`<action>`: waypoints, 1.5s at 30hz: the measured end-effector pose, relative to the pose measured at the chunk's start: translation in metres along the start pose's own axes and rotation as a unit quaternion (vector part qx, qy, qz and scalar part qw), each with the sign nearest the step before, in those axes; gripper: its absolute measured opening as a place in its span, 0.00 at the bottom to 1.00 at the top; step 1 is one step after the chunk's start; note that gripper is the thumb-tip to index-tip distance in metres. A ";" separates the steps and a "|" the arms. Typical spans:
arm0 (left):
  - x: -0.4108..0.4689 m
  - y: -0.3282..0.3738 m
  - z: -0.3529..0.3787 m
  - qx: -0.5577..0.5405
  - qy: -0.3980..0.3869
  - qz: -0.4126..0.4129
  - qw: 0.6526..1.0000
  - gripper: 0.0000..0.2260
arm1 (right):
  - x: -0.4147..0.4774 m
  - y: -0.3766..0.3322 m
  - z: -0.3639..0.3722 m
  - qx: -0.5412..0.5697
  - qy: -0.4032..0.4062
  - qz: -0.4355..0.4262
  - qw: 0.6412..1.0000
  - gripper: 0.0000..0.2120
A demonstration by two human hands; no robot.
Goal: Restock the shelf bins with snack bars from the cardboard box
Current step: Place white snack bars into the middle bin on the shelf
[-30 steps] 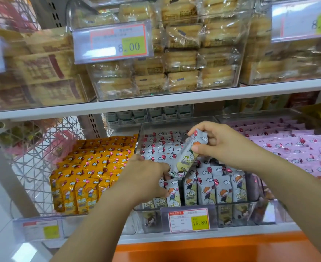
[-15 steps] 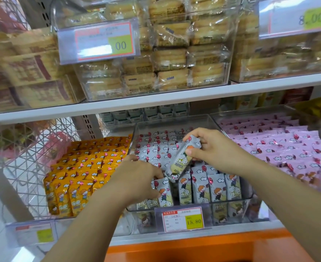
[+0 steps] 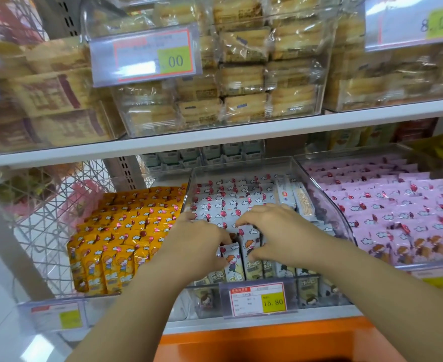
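Pinching 1 upright snack bar, right hand sits just beside left hand.

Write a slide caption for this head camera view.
Left hand and right hand settle a white-wrapped snack bar into the clear plastic middle bin.

Glossy film everywhere down here: the white snack bars gleam in slick printed wrappers with shiny red spots, and the orange packets and pink packets on either side carry the same smooth sheen. They sit in a clear hard-plastic bin with a smooth, glassy wall, a paper price tag behind a transparent plastic sleeve on its front. Up top, crinkly clear cellophane wraps the cakes, the shelf edge looks like smooth white painted metal, and the basket is white coated wire.
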State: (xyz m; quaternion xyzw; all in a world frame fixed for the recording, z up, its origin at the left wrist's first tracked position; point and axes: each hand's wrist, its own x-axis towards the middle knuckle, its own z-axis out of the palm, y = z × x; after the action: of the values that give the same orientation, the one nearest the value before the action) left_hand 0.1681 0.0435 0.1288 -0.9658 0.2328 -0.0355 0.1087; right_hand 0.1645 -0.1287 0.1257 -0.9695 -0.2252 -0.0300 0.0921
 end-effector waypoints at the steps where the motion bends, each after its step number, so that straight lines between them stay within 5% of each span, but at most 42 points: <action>1: 0.000 -0.001 0.000 -0.001 0.004 0.002 1.000 0.18 | 0.000 0.000 0.000 -0.005 0.002 0.003 1.000 0.33; 8: 0.004 0.000 0.002 -0.007 0.028 0.000 1.000 0.15 | 0.007 -0.009 0.019 -0.125 0.032 -0.001 0.992 0.34; 14: 0.005 0.000 0.006 -0.009 0.039 -0.008 0.999 0.18 | 0.004 -0.002 0.006 -0.016 0.022 0.016 0.999 0.37; 20: 0.009 -0.003 0.000 -0.085 0.053 -0.022 0.995 0.21 | -0.012 0.024 -0.027 -0.053 0.134 0.090 0.985 0.25; 25: 0.012 0.006 -0.003 -0.153 0.085 -0.039 0.984 0.17 | -0.010 0.031 -0.014 -0.112 0.039 0.132 0.984 0.19; 30: 0.014 0.009 -0.001 -0.202 0.099 -0.051 0.973 0.13 | -0.004 0.032 -0.020 -0.099 0.041 0.142 0.984 0.18; 37: 0.014 0.009 -0.002 -0.271 0.121 -0.054 0.953 0.16 | -0.009 0.033 -0.032 0.101 0.143 0.143 0.974 0.17; 41: 0.013 0.009 -0.007 -0.301 0.199 -0.043 0.931 0.28 | -0.016 0.027 -0.050 0.291 0.173 0.122 0.933 0.14; 45: 0.011 0.009 -0.012 -0.347 0.228 -0.004 0.910 0.23 | -0.019 0.024 -0.056 0.396 0.159 0.105 0.898 0.08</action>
State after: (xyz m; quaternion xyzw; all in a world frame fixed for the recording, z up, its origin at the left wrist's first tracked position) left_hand 0.1725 0.0280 0.1381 -0.9091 0.2450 -0.1725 -0.2895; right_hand 0.1575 -0.1686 0.1747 -0.8531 -0.0977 -0.0824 0.5058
